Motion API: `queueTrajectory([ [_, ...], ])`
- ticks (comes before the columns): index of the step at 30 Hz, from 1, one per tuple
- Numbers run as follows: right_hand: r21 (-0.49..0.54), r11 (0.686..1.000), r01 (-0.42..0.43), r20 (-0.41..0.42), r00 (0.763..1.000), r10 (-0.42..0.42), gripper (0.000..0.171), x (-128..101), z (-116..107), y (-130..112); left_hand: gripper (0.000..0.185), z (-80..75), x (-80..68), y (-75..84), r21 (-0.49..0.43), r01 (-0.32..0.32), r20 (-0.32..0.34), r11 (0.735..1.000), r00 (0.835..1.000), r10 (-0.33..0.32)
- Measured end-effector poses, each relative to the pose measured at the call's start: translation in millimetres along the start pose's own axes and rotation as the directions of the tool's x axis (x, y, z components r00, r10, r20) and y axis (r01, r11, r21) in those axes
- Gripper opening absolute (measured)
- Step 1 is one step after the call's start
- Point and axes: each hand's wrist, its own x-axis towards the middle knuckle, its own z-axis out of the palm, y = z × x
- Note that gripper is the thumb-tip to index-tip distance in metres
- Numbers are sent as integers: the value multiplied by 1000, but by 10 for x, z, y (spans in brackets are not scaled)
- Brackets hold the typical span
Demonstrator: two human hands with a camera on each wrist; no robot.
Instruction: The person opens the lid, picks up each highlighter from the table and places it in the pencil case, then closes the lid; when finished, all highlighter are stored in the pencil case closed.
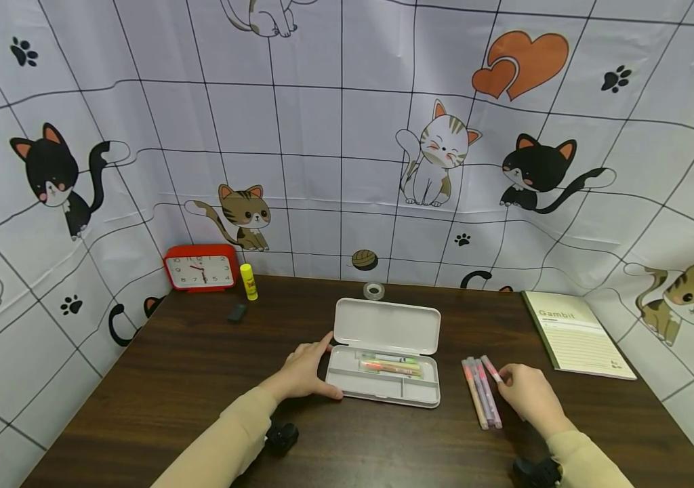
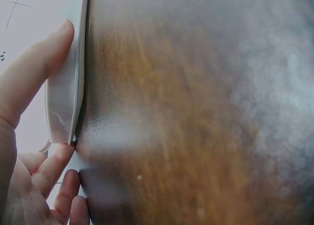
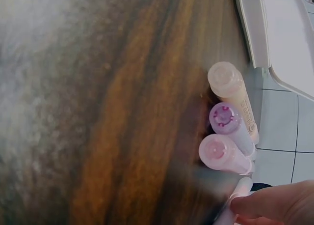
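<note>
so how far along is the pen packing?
Partly done. The pencil case lies open with a few markers already in its tray. In hand: the left hand steadies the case's left edge, and the right hand pinches the pink marker on the table. Left: the three or so loose markers beside the case, plus the lid, not yet shut.

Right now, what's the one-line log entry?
left hand: steadies open white plastic pencil case | right hand: pinches pink pen | loose pastel pens on table
</note>
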Motion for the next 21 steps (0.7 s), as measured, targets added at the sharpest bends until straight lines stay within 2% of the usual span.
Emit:
queueTrajectory([
  [10, 17, 1000, -22, -19, 1000, 23, 17, 3, -18, 13, 117, 1, -9, 6, -3, -3, -2, 1000, 1000, 3],
  [15, 27, 1000, 9, -58, 998, -8, 14, -5, -20, 4, 118, -2, -12, 11, 1, 1, 3, 1000, 1000, -1],
  [21, 44, 997, 71, -86, 994, -67, 9, 8, -20, -136, 118, -13, -6, 16, 7, 3, 1, 1000, 1000, -3],
])
